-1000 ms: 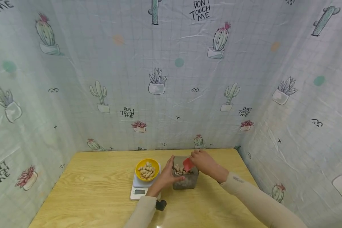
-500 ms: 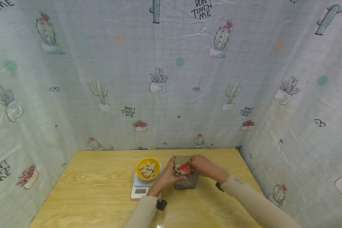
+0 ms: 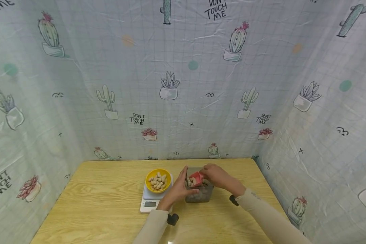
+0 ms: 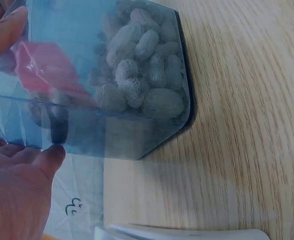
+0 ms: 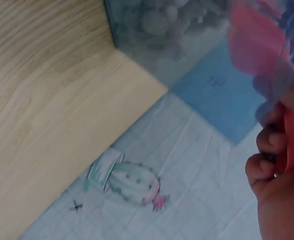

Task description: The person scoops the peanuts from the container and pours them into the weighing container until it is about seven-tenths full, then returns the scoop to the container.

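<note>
My left hand (image 3: pixel 180 190) grips the left side of a clear grey plastic container (image 3: pixel 199 198), its thumb along the front wall and fingers toward the back. Unshelled peanuts (image 4: pixel 147 47) fill the container's lower part. The handle of a red scoop (image 3: pixel 196 177) is held in my right hand (image 3: pixel 217 175), fingers curled round it in the right wrist view. The scoop's bowl sits inside the container, below the rim, with peanuts at its mouth. Left of the container, a yellow bowl (image 3: pixel 158 170) of peanuts rests on a white kitchen scale (image 3: pixel 145 209).
All of this stands on a light wood-grain table (image 3: pixel 103 203). A cactus-printed curtain (image 3: pixel 183 135) hangs behind the table and along both sides. The scale's edge (image 4: pixel 187 234) shows close beside the left hand in the left wrist view.
The right hand has lowered the red scoop into the peanuts, then lifted and tilted it slightly. The left hand keeps its grip on the container; bowl and scale stay put.
</note>
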The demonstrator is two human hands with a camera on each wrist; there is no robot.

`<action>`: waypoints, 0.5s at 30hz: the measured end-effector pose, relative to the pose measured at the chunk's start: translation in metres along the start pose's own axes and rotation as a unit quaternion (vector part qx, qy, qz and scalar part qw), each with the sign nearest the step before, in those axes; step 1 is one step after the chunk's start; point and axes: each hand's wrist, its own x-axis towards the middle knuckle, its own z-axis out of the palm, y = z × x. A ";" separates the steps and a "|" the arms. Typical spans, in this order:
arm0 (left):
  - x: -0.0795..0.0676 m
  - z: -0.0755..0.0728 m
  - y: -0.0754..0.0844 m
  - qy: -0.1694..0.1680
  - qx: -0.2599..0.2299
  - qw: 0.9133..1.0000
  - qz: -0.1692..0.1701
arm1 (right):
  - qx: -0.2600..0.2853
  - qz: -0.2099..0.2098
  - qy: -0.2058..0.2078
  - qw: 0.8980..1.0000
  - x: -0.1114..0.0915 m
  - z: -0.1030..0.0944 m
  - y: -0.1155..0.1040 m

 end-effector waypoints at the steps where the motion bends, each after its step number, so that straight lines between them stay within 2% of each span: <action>1: -0.001 0.000 0.000 -0.001 -0.001 1.000 -0.001 | 0.001 -0.002 0.000 1.000 0.000 0.001 -0.001; 4: -0.002 0.000 0.001 -0.003 -0.001 1.000 0.000 | 0.011 -0.001 -0.005 1.000 0.001 0.001 -0.003; 7: -0.002 0.000 0.002 -0.002 -0.001 1.000 0.000 | 0.039 0.023 -0.009 0.999 -0.002 -0.001 -0.002; 11: -0.003 -0.002 0.003 0.001 -0.005 1.000 -0.001 | 0.078 0.047 0.005 0.996 -0.007 -0.003 0.000; 15: -0.004 -0.002 0.004 -0.003 -0.005 1.000 -0.004 | 0.092 0.058 0.015 0.994 -0.015 -0.002 0.001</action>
